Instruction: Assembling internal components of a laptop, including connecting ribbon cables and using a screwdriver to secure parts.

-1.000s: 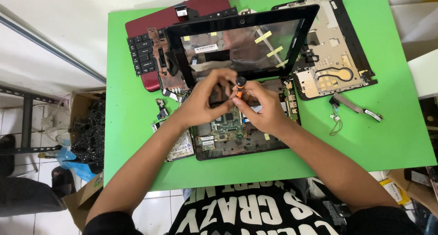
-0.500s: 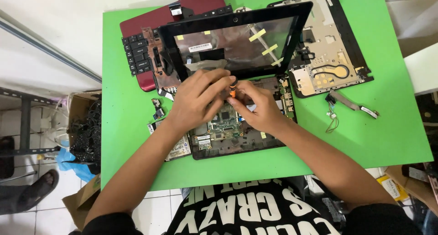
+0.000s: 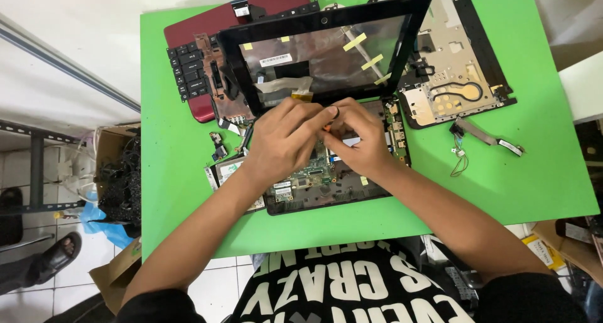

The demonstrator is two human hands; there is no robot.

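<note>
Nearest the camera: black shirt with large white lettering (image 3: pixel 339 285), both forearms reaching forward over the near edge of the green desk (image 3: pixel 540 172).

Laptop base with exposed circuit board (image 3: pixel 314 185) lies flat just past the near desk edge, roughly centred. A small silver part (image 3: pixel 227 171) sits against its left side, partly under the left wrist.

Left hand (image 3: pixel 286 141) rests over the board's left-centre, fingers curled inward and narrowed toward the right hand; what it pinches, if anything, cannot be told. Right hand (image 3: pixel 358 141) rests over the board's right-centre, fingers closed around a small tool with an orange grip (image 3: pixel 326 127), of which only a sliver shows between the fingers. The fingertips of the two hands meet above the far edge of the board.

Just beyond the hands: black screen bezel frame (image 3: pixel 326 53), tilted, with yellow tape strips on the panel inside it. It touches or overlaps the far edge of the base.

Left of the frame: black keyboard (image 3: pixel 185 69) lying on a dark red lid (image 3: pixel 276 0), with a brownish bracket part between keyboard and frame.

Right of the frame: a palm-rest chassis (image 3: pixel 458 72), inner side up. Near its near corner, a loose hinge strip with thin wires (image 3: pixel 483 138) lies on the desk, well apart from the hands.

Off the desk, left: a cardboard box of dark cables (image 3: pixel 122 178) on the floor, and a sandalled foot (image 3: pixel 56 257) of another person.
</note>
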